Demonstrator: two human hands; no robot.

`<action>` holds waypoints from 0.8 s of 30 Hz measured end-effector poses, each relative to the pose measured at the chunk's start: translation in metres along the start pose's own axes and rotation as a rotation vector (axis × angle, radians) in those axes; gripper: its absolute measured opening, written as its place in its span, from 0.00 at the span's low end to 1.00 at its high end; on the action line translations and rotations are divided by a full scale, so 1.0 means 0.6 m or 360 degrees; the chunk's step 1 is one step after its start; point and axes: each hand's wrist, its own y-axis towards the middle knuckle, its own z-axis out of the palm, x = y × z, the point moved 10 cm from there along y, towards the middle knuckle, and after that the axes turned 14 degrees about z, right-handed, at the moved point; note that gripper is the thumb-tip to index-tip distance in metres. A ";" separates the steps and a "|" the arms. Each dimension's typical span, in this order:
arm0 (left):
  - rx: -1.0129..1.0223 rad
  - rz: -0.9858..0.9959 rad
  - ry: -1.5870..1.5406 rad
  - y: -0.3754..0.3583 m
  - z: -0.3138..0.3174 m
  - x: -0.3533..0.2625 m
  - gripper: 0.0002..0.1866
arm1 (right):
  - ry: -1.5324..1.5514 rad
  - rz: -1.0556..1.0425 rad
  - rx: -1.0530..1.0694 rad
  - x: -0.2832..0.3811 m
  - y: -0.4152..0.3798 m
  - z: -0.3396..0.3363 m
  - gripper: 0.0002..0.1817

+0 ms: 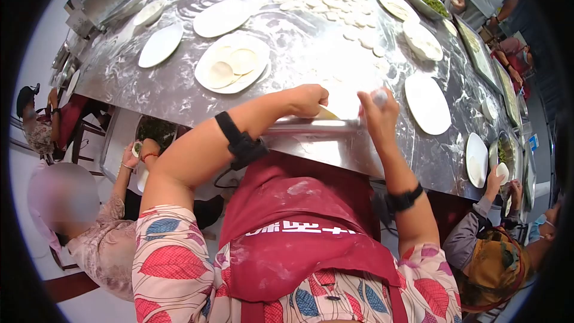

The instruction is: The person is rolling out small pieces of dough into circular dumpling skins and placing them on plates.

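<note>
Metal, floured and streaked white, made up the table that filled the upper frame. At its near edge, just below centre, we saw a rolling pin, a smooth slim cylinder lying level, its long axis running left to right across the frame, one end pointing at each hand. The left hand was curled over the pin's left part, knuckles up, pressing a pale dough round that lay flat and thin under and just beyond the pin. The right hand was closed around the pin's right end, whose pale tip showed above the fist. Black bands circled both forearms. At upper left, a white plate held round, soft wrappers. Small dough discs dotted the upper middle, matte with flour. Another plate lay right of the hands.
</note>
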 end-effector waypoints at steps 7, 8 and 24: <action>-0.0124 -0.0206 0.0142 -0.019 -0.009 -0.012 0.11 | 0.0065 0.0043 -0.0007 -0.014 0.001 0.001 0.09; -0.0159 -0.0176 0.0213 -0.025 -0.004 -0.017 0.11 | -0.0133 -0.0014 0.0007 -0.016 -0.029 -0.014 0.08; -0.0742 -0.0576 -0.0203 -0.160 -0.315 0.226 0.12 | 0.0267 0.0019 0.0242 -0.037 -0.096 -0.023 0.11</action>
